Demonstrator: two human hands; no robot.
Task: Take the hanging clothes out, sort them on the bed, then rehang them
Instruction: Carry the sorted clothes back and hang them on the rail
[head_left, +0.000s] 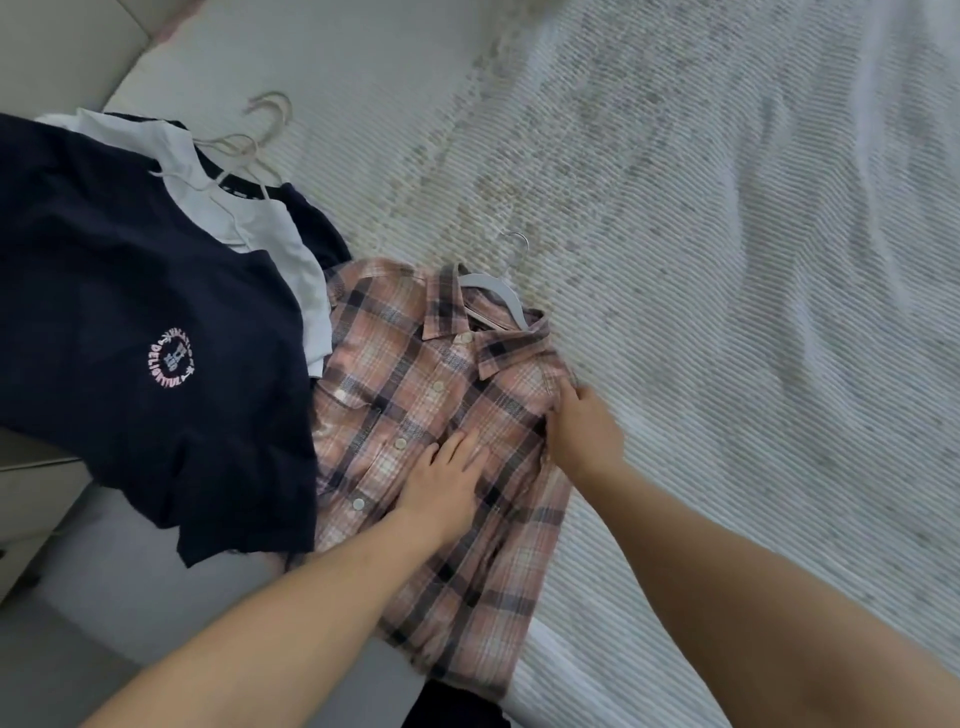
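Both hands are working on one garment: the left hand (448, 475) is lying flat, fingers straight, pressing on the front of the pink plaid shirt (415, 415) near its button placket, while the right hand (582, 431) is pinching the shirt's shoulder seam at its right edge, fingers curled into the cloth. Plaid shirt is lying face up and buttoned on the bed (727, 260), collar pointing away, with a white hanger (498, 296) sitting inside the neck and its metal hook sticking out past the collar. Just beside it on the left, a navy t-shirt (130, 312) bearing a round pink printed emblem is overlapping the plaid shirt's left edge. Beneath the navy one, a white t-shirt (234, 208) is showing, with another dark garment under it. Pale hangers (254, 140) are projecting from the necks of that pile. Ribbed light bedding is covering the mattress to the right.
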